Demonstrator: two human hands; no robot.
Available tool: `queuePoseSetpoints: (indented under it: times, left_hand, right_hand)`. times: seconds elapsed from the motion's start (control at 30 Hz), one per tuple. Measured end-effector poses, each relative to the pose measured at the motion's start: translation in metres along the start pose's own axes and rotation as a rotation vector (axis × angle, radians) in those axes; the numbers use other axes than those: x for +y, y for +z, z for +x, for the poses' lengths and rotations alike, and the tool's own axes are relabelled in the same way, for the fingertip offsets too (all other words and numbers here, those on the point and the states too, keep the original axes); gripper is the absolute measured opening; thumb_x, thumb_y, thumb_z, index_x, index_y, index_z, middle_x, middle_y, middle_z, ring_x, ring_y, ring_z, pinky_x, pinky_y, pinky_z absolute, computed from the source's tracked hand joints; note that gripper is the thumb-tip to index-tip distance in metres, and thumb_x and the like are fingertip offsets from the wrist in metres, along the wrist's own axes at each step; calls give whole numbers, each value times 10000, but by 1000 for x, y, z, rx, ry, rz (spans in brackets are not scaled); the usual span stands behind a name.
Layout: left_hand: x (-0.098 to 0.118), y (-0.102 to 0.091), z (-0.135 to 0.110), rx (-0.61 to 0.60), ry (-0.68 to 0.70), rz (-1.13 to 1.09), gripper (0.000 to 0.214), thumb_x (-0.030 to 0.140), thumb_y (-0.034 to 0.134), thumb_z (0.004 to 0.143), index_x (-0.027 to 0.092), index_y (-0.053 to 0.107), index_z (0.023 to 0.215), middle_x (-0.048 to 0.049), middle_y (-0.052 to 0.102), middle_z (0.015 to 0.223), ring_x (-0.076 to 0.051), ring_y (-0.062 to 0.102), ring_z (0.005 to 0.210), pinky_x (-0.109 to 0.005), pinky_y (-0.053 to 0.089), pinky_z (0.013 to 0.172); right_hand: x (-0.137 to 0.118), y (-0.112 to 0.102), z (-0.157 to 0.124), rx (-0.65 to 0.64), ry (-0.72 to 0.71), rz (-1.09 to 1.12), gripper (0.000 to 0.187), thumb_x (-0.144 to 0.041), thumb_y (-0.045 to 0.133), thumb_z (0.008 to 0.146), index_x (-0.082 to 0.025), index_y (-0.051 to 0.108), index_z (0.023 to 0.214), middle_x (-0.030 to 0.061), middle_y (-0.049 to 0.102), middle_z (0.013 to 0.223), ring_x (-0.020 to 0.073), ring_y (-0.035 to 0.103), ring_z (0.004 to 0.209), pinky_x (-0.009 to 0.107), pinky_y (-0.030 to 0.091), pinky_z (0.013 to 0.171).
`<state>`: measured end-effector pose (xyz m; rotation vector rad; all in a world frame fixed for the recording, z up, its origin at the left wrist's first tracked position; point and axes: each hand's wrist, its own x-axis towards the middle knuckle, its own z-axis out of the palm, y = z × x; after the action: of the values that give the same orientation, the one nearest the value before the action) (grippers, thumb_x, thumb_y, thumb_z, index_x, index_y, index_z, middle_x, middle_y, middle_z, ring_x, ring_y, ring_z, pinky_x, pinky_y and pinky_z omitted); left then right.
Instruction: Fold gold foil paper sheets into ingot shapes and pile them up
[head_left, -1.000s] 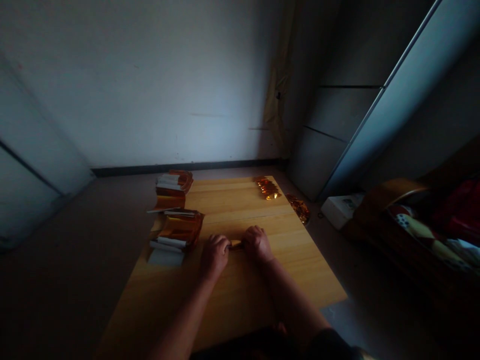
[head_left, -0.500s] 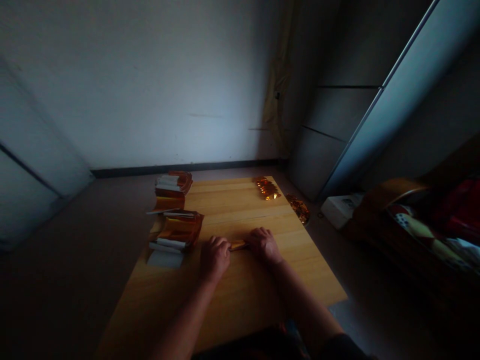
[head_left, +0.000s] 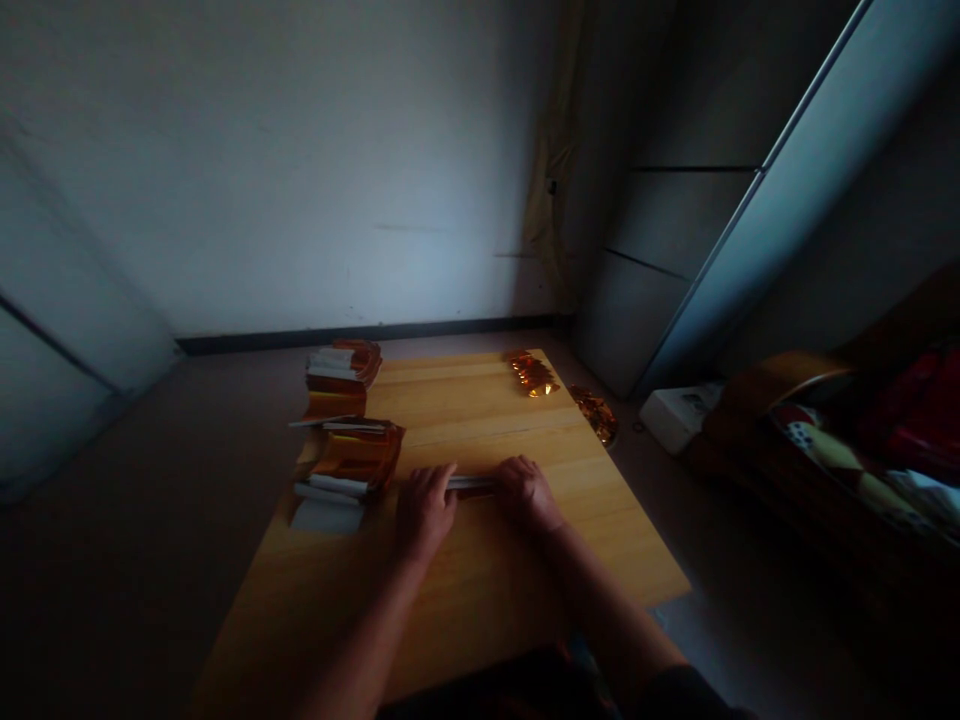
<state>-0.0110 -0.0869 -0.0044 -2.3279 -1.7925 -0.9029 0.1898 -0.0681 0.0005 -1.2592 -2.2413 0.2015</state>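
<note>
A narrow folded sheet of foil paper (head_left: 474, 487) lies low over the wooden table (head_left: 480, 410), stretched between my two hands. Its upper strip looks pale and its lower part dark reddish. My left hand (head_left: 426, 508) is closed on the sheet's left end, with the thumb toward the middle. On the right end, the curled fingers of my right hand (head_left: 528, 492) grip it. Both fists hide the ends of the sheet. Left of my left hand sit stacks of copper-coloured foil sheets (head_left: 352, 455) with pale backs, loosely curved.
Folded shiny gold foil pieces (head_left: 534, 374) lie in a row at the table's far right corner. More gold foil (head_left: 595, 414) is on the floor beyond the right edge. A white box (head_left: 673, 418) and a wooden chair (head_left: 795, 375) stand to the right.
The sheet between my hands showed a gold-brown face before and now shows a pale strip above a dark one. My left hand has shifted slightly left, widening the gap.
</note>
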Motion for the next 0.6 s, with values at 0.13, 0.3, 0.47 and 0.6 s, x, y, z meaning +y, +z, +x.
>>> queuePoseSetpoints:
  times: [0.13, 0.3, 0.47, 0.6]
  left_hand:
    - [-1, 4, 0, 69, -20, -35, 511, 118, 570, 718, 201, 471, 1213, -92, 632, 1021, -256, 553, 955, -396, 448, 836]
    - [-1, 7, -2, 109, -78, -13, 419, 135, 589, 708, 190, 471, 1107, -79, 614, 921, -250, 555, 891, -383, 457, 789]
    - [-2, 8, -3, 113, -106, -16, 353, 151, 606, 699, 196, 487, 1028, -79, 593, 908, -253, 546, 890, -382, 459, 785]
    - [-2, 4, -1, 68, -54, -22, 321, 135, 591, 711, 206, 538, 1019, -74, 589, 920, -248, 531, 909, -379, 453, 803]
  right_hand:
    - [6, 6, 6, 114, 74, 111, 463, -80, 543, 706, -179, 583, 1157, 79, 638, 998, 204, 548, 930, 331, 455, 833]
    - [10, 14, 10, 194, 126, 157, 552, -94, 552, 674, -181, 527, 1218, 88, 591, 1108, 214, 535, 1011, 357, 455, 887]
    - [5, 10, 9, 214, 48, 82, 387, -97, 578, 712, -179, 609, 1089, 108, 529, 1192, 220, 486, 1057, 346, 416, 881]
    - [0, 6, 9, 90, 1, -65, 131, -140, 593, 784, -216, 682, 842, 59, 615, 1000, 201, 493, 921, 329, 371, 801]
